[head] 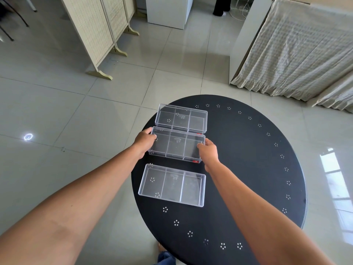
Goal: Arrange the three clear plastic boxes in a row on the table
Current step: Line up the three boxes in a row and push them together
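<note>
Gripping middle box (177, 144), both hands, compartments empty.

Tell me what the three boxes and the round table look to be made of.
The far box, middle box and near box: clear, glossy, seemingly rigid plastic, since the tabletop's dot pattern shows through their floors and dividers. The table: matte black top with white dot clusters; painted wood, laminate or a fitted cover, I cannot tell which.

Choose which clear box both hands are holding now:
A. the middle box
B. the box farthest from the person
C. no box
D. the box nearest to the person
A: the left hand and right hand grip the two short ends of the middle box, between the far box and the near box.
</note>
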The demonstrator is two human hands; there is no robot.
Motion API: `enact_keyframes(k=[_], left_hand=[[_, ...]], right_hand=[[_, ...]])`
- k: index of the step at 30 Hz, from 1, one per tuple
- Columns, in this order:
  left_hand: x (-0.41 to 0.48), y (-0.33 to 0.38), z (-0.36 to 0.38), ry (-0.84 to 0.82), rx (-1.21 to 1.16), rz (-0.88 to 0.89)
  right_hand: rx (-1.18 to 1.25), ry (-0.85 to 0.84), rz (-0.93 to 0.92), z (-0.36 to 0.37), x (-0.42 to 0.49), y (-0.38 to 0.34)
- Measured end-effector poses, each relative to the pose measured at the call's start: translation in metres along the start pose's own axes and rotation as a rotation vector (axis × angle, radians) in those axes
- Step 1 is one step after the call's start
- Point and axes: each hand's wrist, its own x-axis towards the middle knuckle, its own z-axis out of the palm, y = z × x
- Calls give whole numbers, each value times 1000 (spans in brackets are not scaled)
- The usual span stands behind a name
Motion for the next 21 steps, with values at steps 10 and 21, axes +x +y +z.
enact_keyframes(k=[10, 21], left_hand=[[6, -2, -1, -16, 16, 13], [8, -3, -3, -29, 9, 12]], right_hand=[[-16, 2, -6, 1, 1, 0], [-30, 18, -5, 1, 1, -2]])
